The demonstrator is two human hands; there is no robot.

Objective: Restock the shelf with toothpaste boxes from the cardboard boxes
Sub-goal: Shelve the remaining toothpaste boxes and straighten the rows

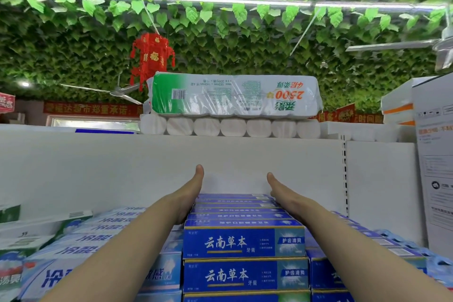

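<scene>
A stack of blue toothpaste boxes (244, 243) with white Chinese lettering stands on the shelf straight ahead, several rows deep toward the white back panel (147, 167). My left hand (190, 193) lies flat against the left side of the top row, fingers straight and thumb up. On the right side of the same row my right hand (282, 195) presses in the same way. Both hands squeeze the top layer between them. The fingertips below the box tops are hidden.
Light blue and white toothpaste boxes (81, 247) fill the shelf to the left, more blue boxes (343, 270) to the right. Toilet paper packs (232, 98) lie on the shelf top. A white carton (434, 154) stands at the right edge.
</scene>
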